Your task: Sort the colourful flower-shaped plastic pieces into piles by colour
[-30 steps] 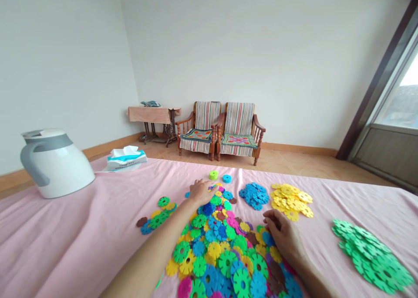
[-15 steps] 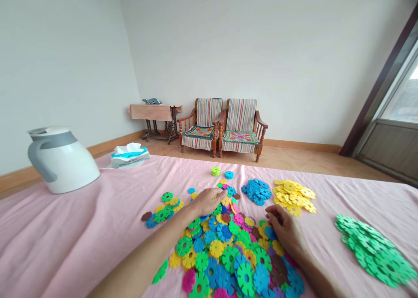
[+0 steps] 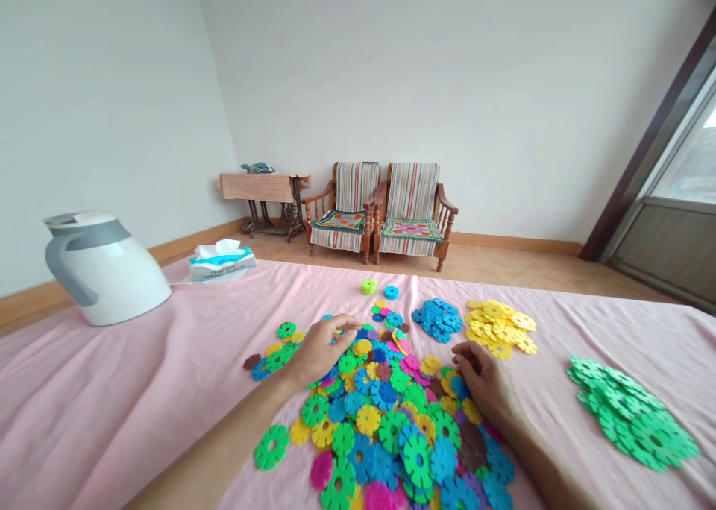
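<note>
2 bare hands are reaching in from the bottom edge over a pink cloth [image 3: 206, 353], where a large mixed pile [image 3: 368, 420] of flat, notched plastic discs is spreading between the forearms, in green, blue, yellow, pink, purple and brown. The hands are staying apart from each other, 1 on either side of the pile. The left hand [image 3: 320, 348] is hovering at the pile's upper left, its thumb and fingers curving with a gap showing between them. The right hand [image 3: 484, 376] is resting at the pile's right edge with its fingers curling in; whether it is gripping a disc is impossible to tell.

Beyond the right hand, a blue pile [image 3: 437, 320] and a yellow pile [image 3: 500, 327] are lying side by side, and a larger green pile [image 3: 632, 413] is lying well apart at the far right. A lime-green stack [image 3: 368, 287] and a small blue stack [image 3: 391, 292] are standing near each other behind the mixed pile. A small mixed cluster [image 3: 277, 357] is lying left of the left hand, and 1 loose green disc [image 3: 271, 447] is lying nearer the viewer.

On the left, a white and grey jug [image 3: 128, 279] is standing upright near a tissue box [image 3: 221, 264]. Behind, 2 wooden chairs [image 3: 411, 230] are standing against a pale wall [image 3: 358, 63].
</note>
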